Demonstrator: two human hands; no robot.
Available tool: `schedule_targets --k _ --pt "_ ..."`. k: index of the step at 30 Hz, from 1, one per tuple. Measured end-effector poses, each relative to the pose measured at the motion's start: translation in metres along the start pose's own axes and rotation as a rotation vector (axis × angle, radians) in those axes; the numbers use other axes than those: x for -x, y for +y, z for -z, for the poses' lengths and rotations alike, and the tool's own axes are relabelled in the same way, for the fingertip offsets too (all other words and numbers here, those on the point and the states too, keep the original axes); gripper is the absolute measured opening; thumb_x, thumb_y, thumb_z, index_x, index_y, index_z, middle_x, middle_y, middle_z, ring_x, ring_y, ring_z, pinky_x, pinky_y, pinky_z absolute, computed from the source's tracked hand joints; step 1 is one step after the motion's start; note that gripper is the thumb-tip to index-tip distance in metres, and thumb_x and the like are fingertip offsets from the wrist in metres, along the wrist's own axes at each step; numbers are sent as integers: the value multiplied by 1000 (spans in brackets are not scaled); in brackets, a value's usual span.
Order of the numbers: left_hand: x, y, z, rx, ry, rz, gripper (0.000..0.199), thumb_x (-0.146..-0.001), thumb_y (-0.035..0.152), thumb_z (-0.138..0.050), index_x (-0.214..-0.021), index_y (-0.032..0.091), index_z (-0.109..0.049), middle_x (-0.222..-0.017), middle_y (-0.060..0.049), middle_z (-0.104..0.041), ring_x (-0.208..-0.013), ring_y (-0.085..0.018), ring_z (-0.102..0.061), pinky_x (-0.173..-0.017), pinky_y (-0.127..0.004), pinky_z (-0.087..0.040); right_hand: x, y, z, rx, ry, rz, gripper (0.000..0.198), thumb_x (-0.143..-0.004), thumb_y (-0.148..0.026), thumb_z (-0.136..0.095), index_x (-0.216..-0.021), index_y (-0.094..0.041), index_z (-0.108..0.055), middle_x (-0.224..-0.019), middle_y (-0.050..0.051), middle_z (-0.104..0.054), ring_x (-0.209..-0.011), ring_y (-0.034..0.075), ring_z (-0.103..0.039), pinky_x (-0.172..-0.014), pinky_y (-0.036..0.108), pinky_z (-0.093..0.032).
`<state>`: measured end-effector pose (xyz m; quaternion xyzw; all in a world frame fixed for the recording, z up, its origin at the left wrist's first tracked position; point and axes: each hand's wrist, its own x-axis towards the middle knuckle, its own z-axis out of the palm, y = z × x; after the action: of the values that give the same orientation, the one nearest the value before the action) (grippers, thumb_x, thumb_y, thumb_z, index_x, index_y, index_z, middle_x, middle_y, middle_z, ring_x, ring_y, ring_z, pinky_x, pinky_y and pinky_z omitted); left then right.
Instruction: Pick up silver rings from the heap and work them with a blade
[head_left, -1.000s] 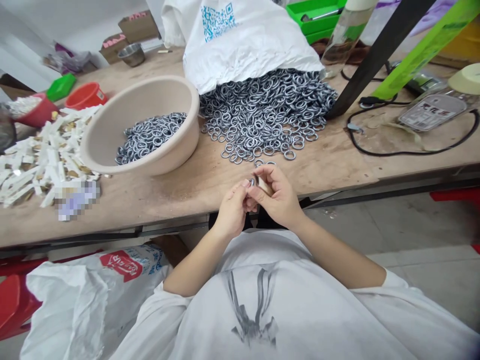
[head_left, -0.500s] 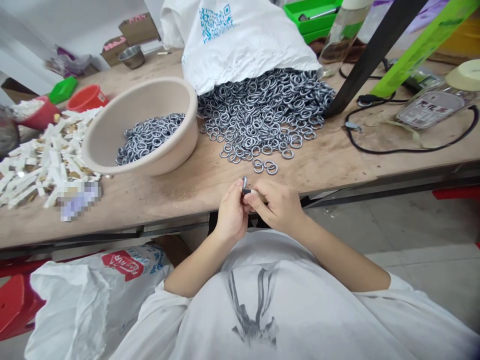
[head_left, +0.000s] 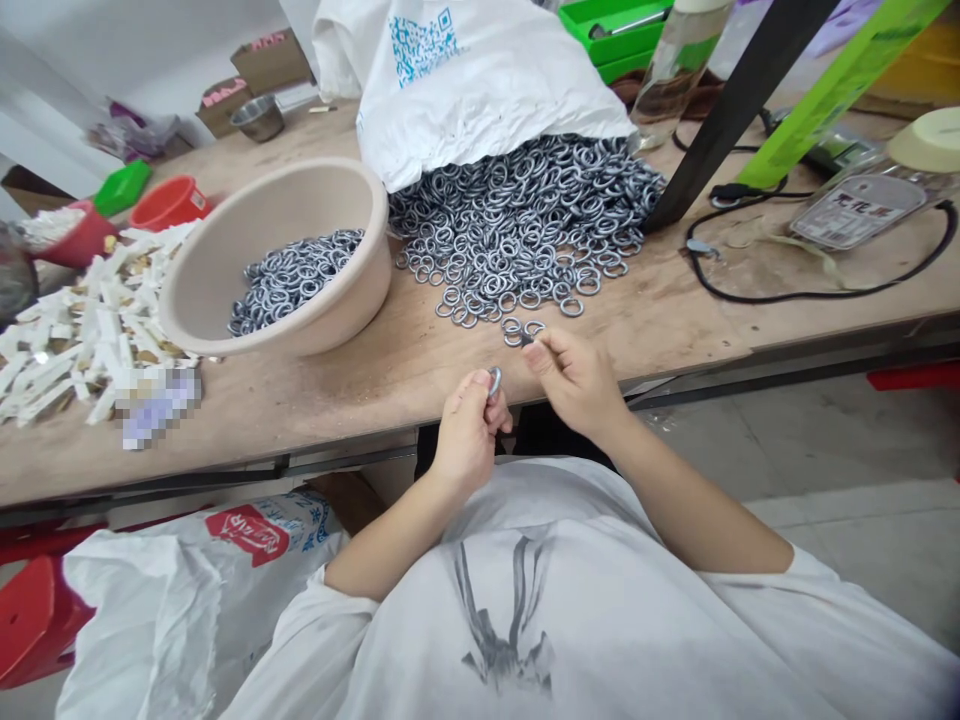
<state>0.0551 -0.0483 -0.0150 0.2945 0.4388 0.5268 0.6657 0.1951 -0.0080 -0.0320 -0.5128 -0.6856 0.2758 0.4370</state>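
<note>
Between the thumb and fingers of my left hand (head_left: 466,428) is a grey metal ring (head_left: 495,381), held upright just over the table's front edge. My right hand (head_left: 576,385) is closed in a pinch on a small dark object (head_left: 527,339), mostly hidden by the fingers, so its kind does not show. Its tip is at a few loose rings (head_left: 512,328) on the table; I cannot tell whether it touches them. Just behind lies a big heap of the same rings (head_left: 517,225), spilling from a white sack (head_left: 480,90).
Left of the heap stands a beige basin (head_left: 337,310) with more rings. White strips (head_left: 90,320) are piled farther left. A black post (head_left: 739,115), a looped black cord (head_left: 810,296) and a lidded jar (head_left: 862,205) are on the right. A plastic bag (head_left: 180,600) lies below the table.
My hands have moved apart. The right one has gone forward and right with the dark object, to the loose rings; the left still holds its ring, now tilted more into view.
</note>
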Motion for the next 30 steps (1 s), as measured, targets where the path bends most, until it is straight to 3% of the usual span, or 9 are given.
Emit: schedule_targets --k 4,11,13,16,18,21,24,27,30 --pt "-2 -3 2 -35 42 -9 36 -83 44 -67 -70 20 -44 -55 7 -33 -49 -8 -30 -50 -21 -34 10 -12 -12 -183 -119 129 30 -88 -50 -65 -99 -21 -62 -79 0 -63 -66 15 -54 -64 28 -39" --pt "-8 3 9 -80 -3 -63 41 -83 49 -69 -65 20 -45 -54 6 -36 -47 -8 -31 -51 -25 -33 -11 4 -8 -57 -81 18 37 -98 -47 -50 -75 -20 -62 -69 2 -58 -67 18 -54 -64 31 -38" --pt "-20 33 23 -117 76 -218 41 -83 49 -71 -65 20 -47 -55 5 -40 -50 -9 -37 -52 -26 -31 -22 16 3 200 20 -46 29 -94 -44 -58 -85 -19 -70 -82 6 -65 -78 22 -58 -68 33 -39" --pt "-43 102 57 -410 372 -857 30 -93 40 -61 -72 21 -54 -64 3 -51 -56 -11 -45 -57 -29 -29 -29 27 14 487 19 -128 31 -87 -42 -68 -108 -21 -74 -104 11 -69 -92 29 -61 -71 35 -40" --pt "-57 148 81 -592 460 -1010 19 -97 23 -53 -80 21 -61 -71 -1 -57 -76 -17 -57 -63 -34 -27 -29 30 15 555 -4 -148 29 -87 -41 -69 -109 -23 -76 -104 11 -69 -91 29 -61 -68 35 -39" --pt "-70 187 101 -630 363 -737 34 -91 4 -38 -68 20 -57 -56 -2 -42 -94 -23 -61 -66 -37 -19 -27 31 11 553 30 -159 20 -88 -36 -68 -101 -23 -77 -97 10 -71 -85 28 -62 -64 34 -36" --pt "-75 188 105 -499 195 -465 41 -94 12 -34 -56 22 -48 -49 -2 -30 -91 -24 -61 -67 -40 -15 -27 32 11 442 75 -176 16 -83 -32 -72 -95 -22 -77 -89 8 -72 -80 25 -62 -64 34 -36" --pt "-80 180 107 -516 190 -487 41 -95 11 -34 -59 21 -51 -51 -2 -27 -102 -25 -58 -70 -41 -13 -27 31 15 190 64 -215 16 -79 -33 -74 -88 -20 -74 -79 4 -71 -75 21 -61 -66 32 -38" --pt "-83 173 108 -850 437 -684 30 -86 1 -42 -73 18 -63 -60 -3 -41 -118 -25 -48 -76 -39 -17 -25 23 18 -127 27 -228 21 -76 -37 -75 -83 -18 -70 -77 2 -70 -72 18 -60 -68 31 -43"
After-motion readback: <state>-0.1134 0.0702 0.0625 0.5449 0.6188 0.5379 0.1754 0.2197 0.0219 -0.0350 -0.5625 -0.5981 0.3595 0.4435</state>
